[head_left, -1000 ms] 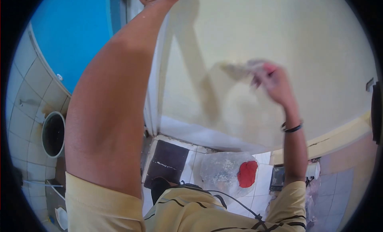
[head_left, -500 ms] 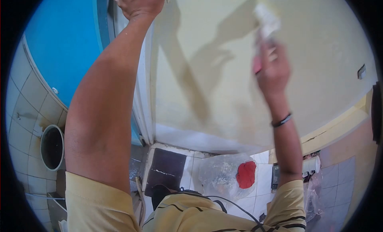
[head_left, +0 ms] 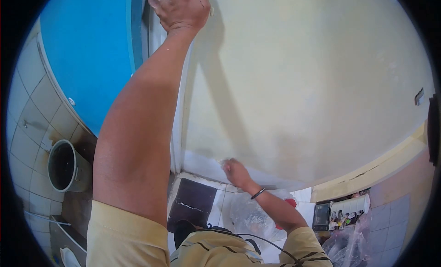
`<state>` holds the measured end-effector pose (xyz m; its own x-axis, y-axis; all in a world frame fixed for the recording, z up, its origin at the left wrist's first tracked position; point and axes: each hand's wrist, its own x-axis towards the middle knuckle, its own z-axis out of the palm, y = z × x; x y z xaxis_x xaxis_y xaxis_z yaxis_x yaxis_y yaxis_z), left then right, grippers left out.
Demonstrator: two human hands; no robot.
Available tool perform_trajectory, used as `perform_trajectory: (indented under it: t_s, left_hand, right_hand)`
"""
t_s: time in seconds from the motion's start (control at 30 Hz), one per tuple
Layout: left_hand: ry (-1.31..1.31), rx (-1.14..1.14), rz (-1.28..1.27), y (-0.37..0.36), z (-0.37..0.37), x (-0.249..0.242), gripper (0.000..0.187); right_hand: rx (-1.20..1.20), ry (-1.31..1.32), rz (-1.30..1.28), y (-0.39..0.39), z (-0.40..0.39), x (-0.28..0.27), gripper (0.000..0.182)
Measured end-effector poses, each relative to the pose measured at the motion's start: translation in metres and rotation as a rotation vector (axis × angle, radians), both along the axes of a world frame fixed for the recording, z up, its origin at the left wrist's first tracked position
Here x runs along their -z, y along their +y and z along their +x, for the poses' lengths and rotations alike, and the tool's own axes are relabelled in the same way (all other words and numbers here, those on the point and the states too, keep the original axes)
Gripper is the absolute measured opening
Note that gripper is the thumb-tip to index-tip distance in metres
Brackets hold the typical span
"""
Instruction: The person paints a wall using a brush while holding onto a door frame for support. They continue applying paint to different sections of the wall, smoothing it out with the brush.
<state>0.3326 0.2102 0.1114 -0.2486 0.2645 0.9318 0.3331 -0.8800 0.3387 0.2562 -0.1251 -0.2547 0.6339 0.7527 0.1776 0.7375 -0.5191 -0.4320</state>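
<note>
My left hand is raised at the top edge of view, beside the white door frame. Its fingers are curled with pale smears on them; whatever they close on is cut off or hidden. Low down, my right hand is closed round a paintbrush, of which only a pale bit shows by the fingers. That hand is at the white lower band of the cream wall. A dark band circles my right wrist.
A blue door stands left, with a grey bucket by the tiled wall. Below are a dark mat, a plastic bag and a red item partly behind my arm. Clutter and clear plastic lie right.
My right hand has swept down and left with the brush, from high on the cream wall to its white lower band. My left hand stays by the door frame; the view has shifted slightly.
</note>
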Motion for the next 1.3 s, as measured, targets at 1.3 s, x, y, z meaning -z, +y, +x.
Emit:
perform_trajectory:
  t_s: [1.3]
  left_hand:
    - [-0.047,0.070,0.050,0.007,0.005,0.003,0.062]
  right_hand:
    - [-0.069,-0.318,0.114,0.015,0.013,-0.134,0.025]
